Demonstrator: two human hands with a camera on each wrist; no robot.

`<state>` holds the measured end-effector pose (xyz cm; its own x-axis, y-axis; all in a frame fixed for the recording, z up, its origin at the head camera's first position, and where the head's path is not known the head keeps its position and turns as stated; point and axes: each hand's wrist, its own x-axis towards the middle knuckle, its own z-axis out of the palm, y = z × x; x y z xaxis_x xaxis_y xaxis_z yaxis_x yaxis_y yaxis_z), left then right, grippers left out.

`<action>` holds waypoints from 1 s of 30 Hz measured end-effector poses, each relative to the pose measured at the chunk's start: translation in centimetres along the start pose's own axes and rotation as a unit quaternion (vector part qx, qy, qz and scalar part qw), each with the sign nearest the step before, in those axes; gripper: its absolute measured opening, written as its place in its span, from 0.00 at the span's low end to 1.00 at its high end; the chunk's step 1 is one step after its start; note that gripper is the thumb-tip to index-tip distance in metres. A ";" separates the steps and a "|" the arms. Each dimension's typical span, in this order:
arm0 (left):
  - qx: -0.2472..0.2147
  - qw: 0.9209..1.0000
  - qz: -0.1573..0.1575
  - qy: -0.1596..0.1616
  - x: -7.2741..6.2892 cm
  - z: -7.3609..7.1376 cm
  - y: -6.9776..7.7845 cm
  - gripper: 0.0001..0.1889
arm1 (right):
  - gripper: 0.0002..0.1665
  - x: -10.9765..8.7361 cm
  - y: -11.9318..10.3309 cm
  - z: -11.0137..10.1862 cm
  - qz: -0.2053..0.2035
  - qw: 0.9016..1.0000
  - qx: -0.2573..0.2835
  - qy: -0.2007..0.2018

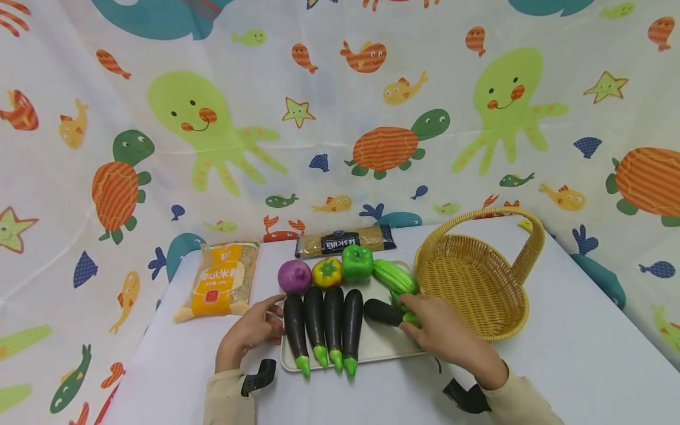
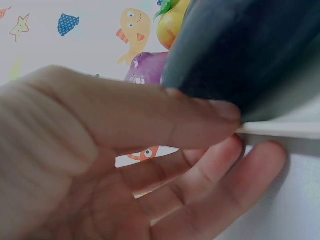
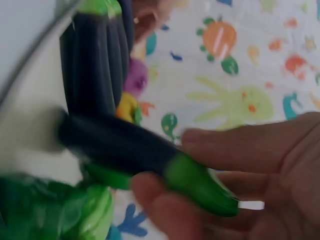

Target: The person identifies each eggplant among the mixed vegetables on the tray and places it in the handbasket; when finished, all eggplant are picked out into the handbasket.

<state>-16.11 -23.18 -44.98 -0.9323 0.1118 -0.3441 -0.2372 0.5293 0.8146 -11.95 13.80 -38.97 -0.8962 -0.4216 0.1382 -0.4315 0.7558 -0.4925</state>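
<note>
My right hand (image 1: 443, 330) pinches a dark eggplant (image 1: 383, 313) by its green stem end, over the right part of the white tray (image 1: 374, 349). In the right wrist view, thumb and fingers lie on either side of the held eggplant's (image 3: 125, 147) green cap, the dark end pointing away. At the tray's left edge, my left hand (image 1: 256, 326) has its thumb above the rim (image 2: 280, 129) and fingertips below, pinching it. Beside that hand, several eggplants (image 1: 333, 321) lie in a row, green stems toward me.
Behind the row sit a purple onion (image 1: 294, 276), a yellow pepper (image 1: 327, 272), a green bell pepper (image 1: 357, 263) and a ridged green vegetable (image 1: 394, 275). A wicker basket (image 1: 473, 289) stands right; a grain bag (image 1: 220, 280) lies left, a pasta pack (image 1: 345, 241) at the back.
</note>
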 end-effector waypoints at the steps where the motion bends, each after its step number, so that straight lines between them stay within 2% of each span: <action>1: 0.000 1.000 0.000 0.000 0.0 0.0 0.0 0.40 | 0.16 0.2 0.3 -0.3 0.006 1.000 0.018 0.012; 4: -0.004 1.000 0.003 0.000 0.1 0.0 0.0 0.39 | 0.12 0.6 1.2 -0.9 0.016 0.997 0.066 0.039; 7: -0.006 1.000 0.006 0.002 0.1 0.0 -0.1 0.38 | 0.13 0.9 1.9 -1.1 0.017 0.995 0.088 0.045; 11: -0.007 1.000 0.010 0.002 0.2 0.0 -0.1 0.38 | 0.10 1.2 2.2 -0.8 0.020 0.994 0.087 0.056; 16: -0.005 1.000 0.008 -0.001 0.2 0.0 -0.1 0.38 | 0.08 1.6 2.2 0.3 0.029 0.992 0.079 0.094; 22: -0.003 1.000 0.003 -0.004 0.3 0.0 0.0 0.39 | 0.09 1.7 2.2 0.6 0.041 0.987 0.090 0.124; 26: -0.004 1.000 0.005 -0.012 0.4 0.0 -0.1 0.39 | 0.14 0.9 2.3 -1.2 0.062 0.980 0.146 0.122; 30: 0.000 1.000 0.008 -0.011 0.4 -0.1 -0.1 0.38 | 0.16 -0.6 3.3 -4.5 0.065 0.961 0.235 0.126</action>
<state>-16.51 -23.28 -45.10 -0.9300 0.1382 -0.3406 -0.2223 0.5268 0.8204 -13.29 18.83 -36.85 -0.9614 -0.1595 0.2243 -0.2733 0.4581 -0.8458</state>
